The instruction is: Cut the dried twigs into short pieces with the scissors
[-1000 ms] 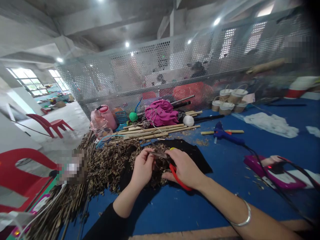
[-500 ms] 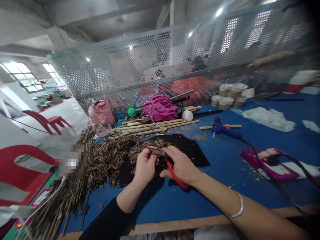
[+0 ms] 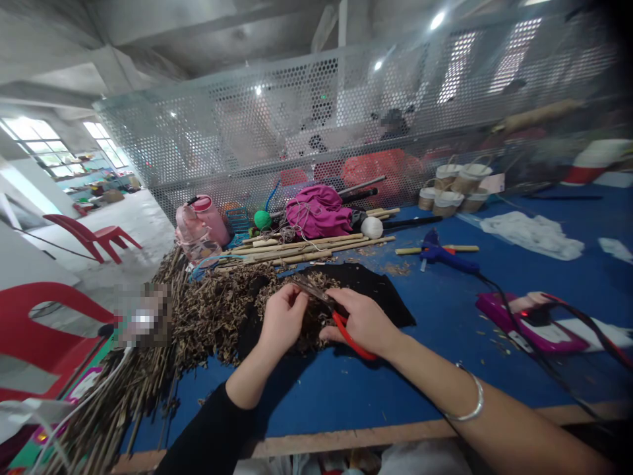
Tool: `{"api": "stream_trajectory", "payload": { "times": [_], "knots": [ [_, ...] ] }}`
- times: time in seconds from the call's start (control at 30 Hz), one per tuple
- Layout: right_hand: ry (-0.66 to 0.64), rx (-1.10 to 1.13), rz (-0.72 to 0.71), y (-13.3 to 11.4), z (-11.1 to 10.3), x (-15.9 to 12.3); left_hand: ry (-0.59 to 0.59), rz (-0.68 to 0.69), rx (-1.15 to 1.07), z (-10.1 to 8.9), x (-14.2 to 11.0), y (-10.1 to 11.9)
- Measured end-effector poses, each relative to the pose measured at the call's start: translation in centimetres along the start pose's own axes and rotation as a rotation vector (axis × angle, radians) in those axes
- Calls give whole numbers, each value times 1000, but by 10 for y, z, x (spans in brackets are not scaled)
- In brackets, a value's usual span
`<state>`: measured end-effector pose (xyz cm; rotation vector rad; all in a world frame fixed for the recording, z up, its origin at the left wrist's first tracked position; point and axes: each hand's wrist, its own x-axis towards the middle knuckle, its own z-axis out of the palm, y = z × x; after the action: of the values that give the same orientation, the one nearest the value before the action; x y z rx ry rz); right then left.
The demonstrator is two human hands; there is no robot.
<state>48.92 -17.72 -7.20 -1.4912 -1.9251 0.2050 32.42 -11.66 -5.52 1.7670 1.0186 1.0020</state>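
Note:
My right hand [image 3: 363, 320] grips red-handled scissors [image 3: 353, 340], whose metal blades reach left toward my other hand. Close to the blade tips, my left hand [image 3: 284, 316] is closed in a pinch; what lies between its fingers is too small to make out. Under and around both hands are brown dried plant heads [image 3: 212, 310], heaped on the blue table [image 3: 316, 402]. A black cloth [image 3: 380, 293] lies beneath part of the heap and spreads to the right.
Long dry stems [image 3: 113, 409] stick out over the table's left side. Behind the heap are bamboo sticks [image 3: 297, 247], magenta fabric [image 3: 316, 211] and a white ball [image 3: 372, 227]. A blue glue gun [image 3: 445, 257] and a magenta device [image 3: 534, 326] with cables lie right.
My left hand has shifted slightly left and up, away from my right hand. The scissors stay in my right hand, near the same spot.

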Motion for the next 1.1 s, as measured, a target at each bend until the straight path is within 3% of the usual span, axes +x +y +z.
{"api": "stream_trajectory", "payload": {
  "times": [0.2,0.37,0.47,0.57,0.73,1.1],
  "knots": [
    [20,-98,15,11,-18,2,63,27,354,-42,9,2],
    [63,-80,66,22,-22,4,-118,-2,736,-66,-28,12],
    [81,-65,71,24,-20,4,-191,-61,844,-64,-49,5],
    [75,-56,72,23,-19,4,-235,-57,856,-57,-54,-8],
    [72,-59,88,22,-18,5,-250,-20,867,-51,-40,-18],
    [52,-53,99,27,-16,5,-210,105,896,-54,-5,-15]
  ]
}}
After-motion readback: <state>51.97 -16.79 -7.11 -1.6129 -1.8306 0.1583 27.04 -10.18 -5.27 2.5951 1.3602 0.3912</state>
